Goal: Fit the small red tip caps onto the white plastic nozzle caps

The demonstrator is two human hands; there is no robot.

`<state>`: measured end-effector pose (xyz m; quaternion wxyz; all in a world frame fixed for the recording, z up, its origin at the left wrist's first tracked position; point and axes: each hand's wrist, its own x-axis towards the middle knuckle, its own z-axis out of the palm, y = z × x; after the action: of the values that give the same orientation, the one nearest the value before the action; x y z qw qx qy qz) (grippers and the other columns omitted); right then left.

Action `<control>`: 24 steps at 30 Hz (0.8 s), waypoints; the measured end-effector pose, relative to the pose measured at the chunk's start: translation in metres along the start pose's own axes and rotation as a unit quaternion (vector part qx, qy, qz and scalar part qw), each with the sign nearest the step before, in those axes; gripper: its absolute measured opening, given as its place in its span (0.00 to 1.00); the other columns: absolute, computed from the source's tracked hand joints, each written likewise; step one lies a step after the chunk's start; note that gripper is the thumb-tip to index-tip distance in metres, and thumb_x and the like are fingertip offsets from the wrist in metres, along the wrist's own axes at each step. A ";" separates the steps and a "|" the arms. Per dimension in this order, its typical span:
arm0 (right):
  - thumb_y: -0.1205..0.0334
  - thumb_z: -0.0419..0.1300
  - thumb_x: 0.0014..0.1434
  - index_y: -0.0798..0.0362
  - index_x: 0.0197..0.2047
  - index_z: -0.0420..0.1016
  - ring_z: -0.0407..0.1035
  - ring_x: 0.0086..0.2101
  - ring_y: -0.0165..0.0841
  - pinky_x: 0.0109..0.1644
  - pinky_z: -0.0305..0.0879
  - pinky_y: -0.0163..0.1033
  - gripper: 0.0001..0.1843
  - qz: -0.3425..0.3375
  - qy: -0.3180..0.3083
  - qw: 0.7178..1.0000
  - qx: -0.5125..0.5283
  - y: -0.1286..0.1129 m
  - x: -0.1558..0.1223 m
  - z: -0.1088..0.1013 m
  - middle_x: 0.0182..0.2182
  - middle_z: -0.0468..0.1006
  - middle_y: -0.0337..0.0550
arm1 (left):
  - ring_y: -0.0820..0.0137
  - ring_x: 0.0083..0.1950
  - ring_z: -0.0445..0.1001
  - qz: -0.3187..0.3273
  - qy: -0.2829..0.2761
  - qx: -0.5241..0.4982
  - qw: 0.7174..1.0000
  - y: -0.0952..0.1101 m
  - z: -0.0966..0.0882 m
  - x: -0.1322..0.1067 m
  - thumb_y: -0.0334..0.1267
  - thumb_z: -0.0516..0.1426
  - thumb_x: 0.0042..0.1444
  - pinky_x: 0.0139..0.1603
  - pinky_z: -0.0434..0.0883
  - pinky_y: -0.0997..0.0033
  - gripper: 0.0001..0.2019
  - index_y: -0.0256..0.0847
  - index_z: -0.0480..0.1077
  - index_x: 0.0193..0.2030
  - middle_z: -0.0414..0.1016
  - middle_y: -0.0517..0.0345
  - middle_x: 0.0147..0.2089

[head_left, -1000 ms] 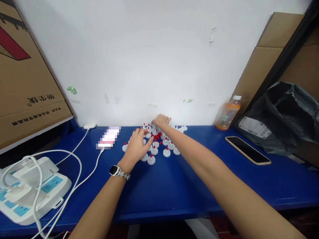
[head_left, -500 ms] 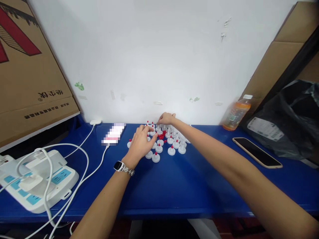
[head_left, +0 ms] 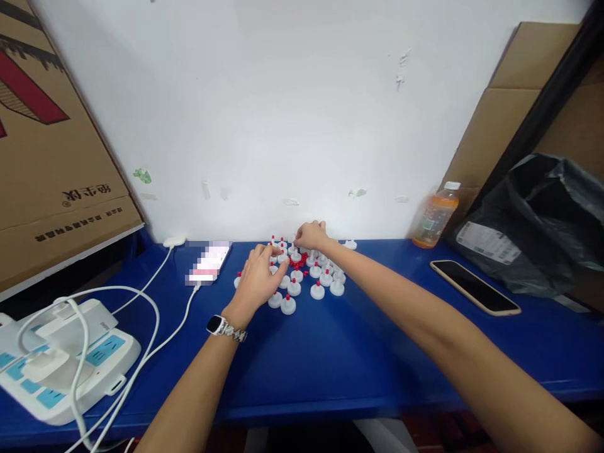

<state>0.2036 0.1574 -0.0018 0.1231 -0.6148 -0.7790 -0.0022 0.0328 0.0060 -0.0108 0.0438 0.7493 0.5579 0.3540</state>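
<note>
A cluster of white, round-based nozzle caps (head_left: 317, 290) stands on the blue table, many with small red tips. Loose red tips (head_left: 298, 261) lie heaped among them. My left hand (head_left: 261, 275), with a watch at the wrist, reaches over the left side of the caps. Its fingers are apart, the thumb is spread, and no object shows in it; some caps are hidden beneath. At the far side by the wall, my right hand (head_left: 311, 235) is bent with its fingertips pinched together at a white nozzle cap (head_left: 292, 241). The fingers partly cover that cap.
Left of the caps are a phone (head_left: 210, 263) on a charging cable and a white power strip (head_left: 89, 377) with looping cords. To the right lie another phone (head_left: 474, 287), an orange drink bottle (head_left: 436, 215) and a black plastic bag (head_left: 533, 214). A white wall (head_left: 292, 113) rises behind.
The whole view has shifted slightly, so most things sit further left. My right hand remains pinched at the back of the cluster; my left hand stays spread over the caps.
</note>
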 end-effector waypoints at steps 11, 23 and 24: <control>0.54 0.60 0.55 0.57 0.41 0.81 0.67 0.52 0.49 0.57 0.50 0.49 0.17 0.061 0.036 0.997 -0.002 -0.014 0.011 0.010 0.43 0.81 0.60 | 0.58 0.54 0.71 0.017 0.007 -0.005 1.000 -0.005 0.003 0.000 0.48 0.53 0.65 0.54 0.69 0.55 0.13 0.44 0.70 0.48 0.71 0.51 0.50; 0.55 0.57 0.56 0.49 0.27 0.78 0.72 0.33 0.36 0.56 0.52 0.46 0.12 -0.020 0.078 0.977 0.196 -0.028 -0.095 -0.034 0.24 0.78 0.37 | 0.57 0.57 0.70 0.074 0.021 0.017 0.997 0.003 -0.003 -0.005 0.44 0.55 0.64 0.53 0.71 0.56 0.29 0.49 0.54 0.70 0.66 0.48 0.56; 0.55 0.57 0.56 0.49 0.26 0.77 0.72 0.31 0.35 0.56 0.53 0.46 0.12 -0.026 0.067 0.976 0.207 -0.030 -0.108 -0.037 0.23 0.77 0.36 | 0.58 0.56 0.70 0.090 0.004 0.017 0.996 0.005 -0.002 -0.005 0.44 0.55 0.64 0.53 0.72 0.57 0.27 0.49 0.56 0.69 0.67 0.49 0.55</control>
<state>0.2051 0.0412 0.0172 0.2999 -0.5543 -0.7679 0.1150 0.0348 -0.0008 -0.0092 -0.0038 0.7954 0.4947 0.3501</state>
